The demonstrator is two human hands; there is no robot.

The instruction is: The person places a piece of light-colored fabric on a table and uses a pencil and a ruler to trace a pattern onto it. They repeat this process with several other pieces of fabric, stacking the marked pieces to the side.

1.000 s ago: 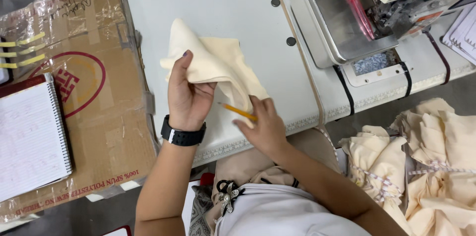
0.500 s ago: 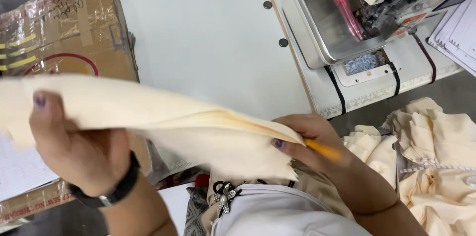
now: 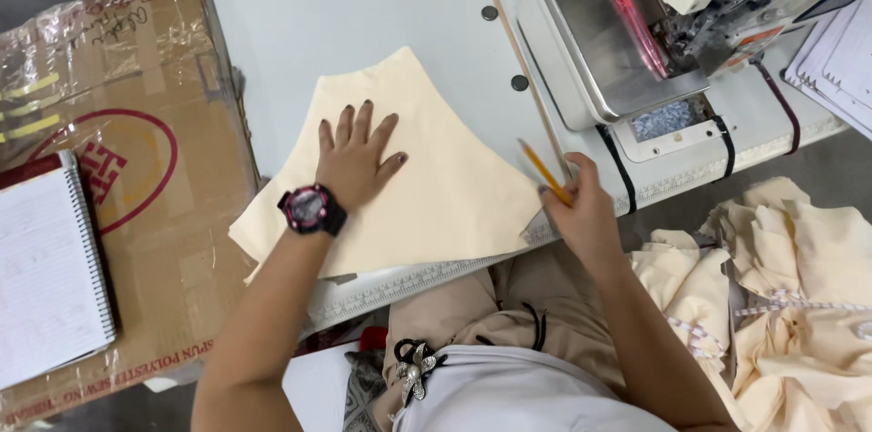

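The left hand is laid flat, fingers spread wide, palm down on a cream fabric piece; nothing is gripped, the cloth is only pressed against the white table. A dark watch with pink trim is worn at its wrist. The fabric is spread beneath and around this hand, its near edge hanging just over the table's front lip and its far corner pointing away from the fingertips.

The right hand is closed round a yellow pencil, whose free end reaches over the cloth's edge on that side.

The piece is judged light, thin and limp: it would fold and slide easily on the smooth top, so it is best pinned flat by a palm, or pinched at a corner or along an edge when lifted.

Beyond the right hand, a sewing machine with a metal tray is seen; outside that wrist, a heap of cream garments. Beyond the left forearm lie a taped cardboard box and a spiral notebook.
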